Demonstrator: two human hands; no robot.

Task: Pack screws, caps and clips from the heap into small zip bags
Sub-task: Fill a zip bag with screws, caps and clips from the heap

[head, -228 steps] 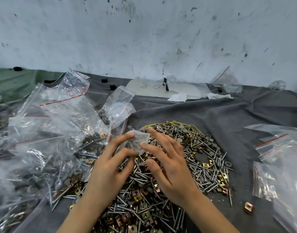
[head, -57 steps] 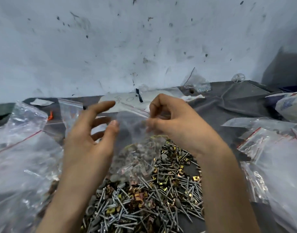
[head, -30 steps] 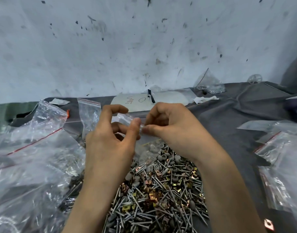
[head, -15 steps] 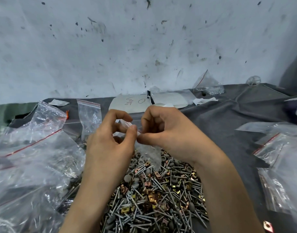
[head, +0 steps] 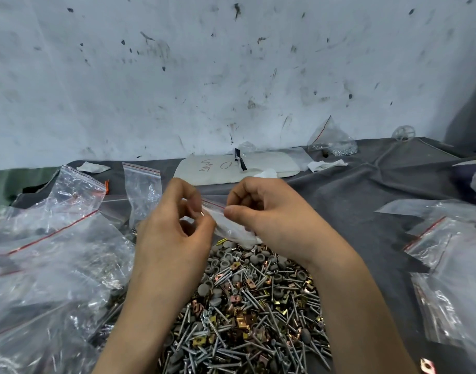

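Observation:
Above the heap (head: 247,314) of silver screws, grey caps and brass clips, both my hands hold one small clear zip bag (head: 226,225) with a red line at its top. My left hand (head: 175,236) pinches the bag's left end between thumb and fingers. My right hand (head: 269,217) pinches the right end, thumb pressed along the strip. The bag hangs down between my hands, and I cannot make out what is in it.
A pile of clear zip bags (head: 48,260) lies at the left, and more bags (head: 452,268) lie at the right. A white board (head: 264,164) and a bag of small parts (head: 332,141) sit by the wall. One loose clip (head: 427,364) lies on the grey cloth.
Since a second ago my hands have drawn apart along the bag's top, and a short stretch of the red-lined strip now shows between them. The bag has stayed above the heap.

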